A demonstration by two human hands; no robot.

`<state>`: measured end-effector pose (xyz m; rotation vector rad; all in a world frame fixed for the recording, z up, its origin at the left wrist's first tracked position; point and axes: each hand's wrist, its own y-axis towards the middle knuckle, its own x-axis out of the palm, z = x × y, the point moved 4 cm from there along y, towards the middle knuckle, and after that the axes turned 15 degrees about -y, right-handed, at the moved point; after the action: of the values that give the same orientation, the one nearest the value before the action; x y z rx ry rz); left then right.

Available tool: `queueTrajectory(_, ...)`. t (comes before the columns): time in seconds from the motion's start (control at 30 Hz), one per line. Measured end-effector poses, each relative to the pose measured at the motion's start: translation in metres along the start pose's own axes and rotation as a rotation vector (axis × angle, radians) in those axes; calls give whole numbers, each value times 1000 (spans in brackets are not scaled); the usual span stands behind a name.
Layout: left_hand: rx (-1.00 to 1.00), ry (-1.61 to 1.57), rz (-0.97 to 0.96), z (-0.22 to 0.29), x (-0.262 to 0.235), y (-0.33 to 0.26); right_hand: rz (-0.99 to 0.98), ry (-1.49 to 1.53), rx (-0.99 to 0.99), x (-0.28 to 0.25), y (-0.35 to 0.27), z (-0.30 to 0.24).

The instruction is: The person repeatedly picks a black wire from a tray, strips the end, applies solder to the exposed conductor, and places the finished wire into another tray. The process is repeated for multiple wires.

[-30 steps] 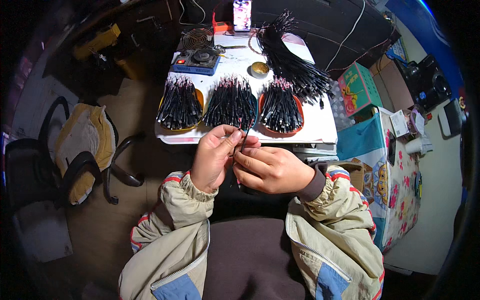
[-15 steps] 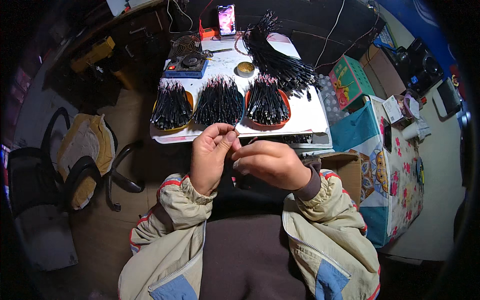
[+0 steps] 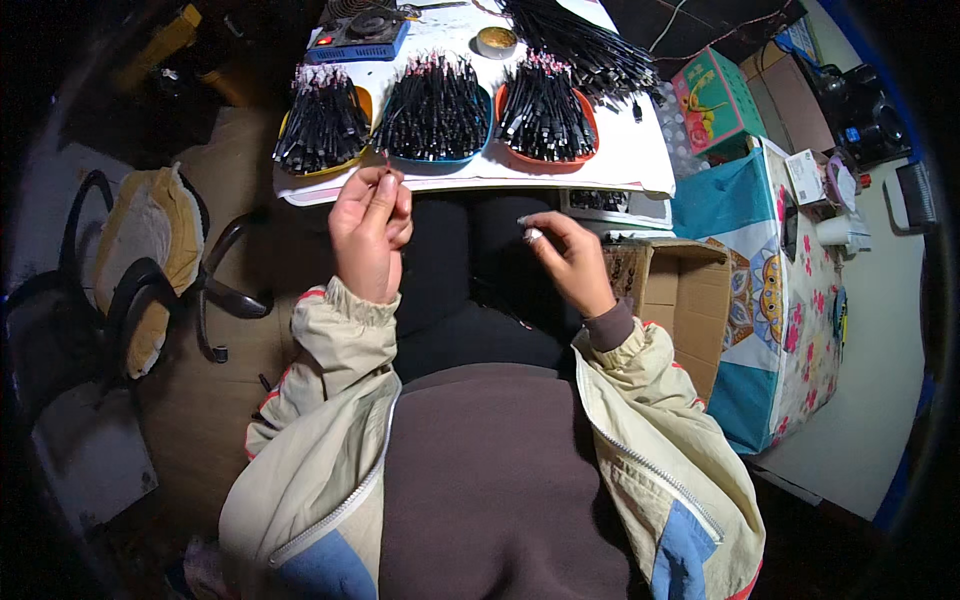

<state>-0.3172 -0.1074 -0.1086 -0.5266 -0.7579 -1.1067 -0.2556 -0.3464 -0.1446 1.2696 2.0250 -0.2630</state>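
My left hand [image 3: 370, 232] is raised just in front of the table edge, thumb and forefinger pinched on a thin wire [image 3: 387, 158] whose reddish tip sticks up. The rest of that wire is hidden by the fingers. Over my lap, my right hand [image 3: 573, 265] has thumb and forefinger slightly apart, with no object visible between them; both fingertips look silvery. Beyond my hands, black cables with pinkish wire ends fill a yellow bowl [image 3: 352, 160], a blue bowl [image 3: 440, 158] and an orange-red bowl [image 3: 585, 148] along the table's front.
The white table [image 3: 640, 165] also carries a blue hotplate device [image 3: 360, 45], a small round tin [image 3: 496, 42] and a heap of black cables [image 3: 600, 50]. An open cardboard box [image 3: 690, 290] stands at right, beside a cloth-covered table [image 3: 800, 340]. A chair [image 3: 150, 260] is at left.
My hands were together and have parted: the left moved left and up toward the bowls, the right moved slightly right. The view has tilted down, so the table sits higher in the picture.
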Motion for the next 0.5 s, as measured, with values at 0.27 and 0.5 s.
queueTrajectory(0.27, -229, 106, -63, -30, 7, -15, -216, -282, -323, 6, -43, 3)
queueTrajectory(0.5, -256, 117, -98, -32, 17, -23, -248, -318, -660, 36, -28, -13)
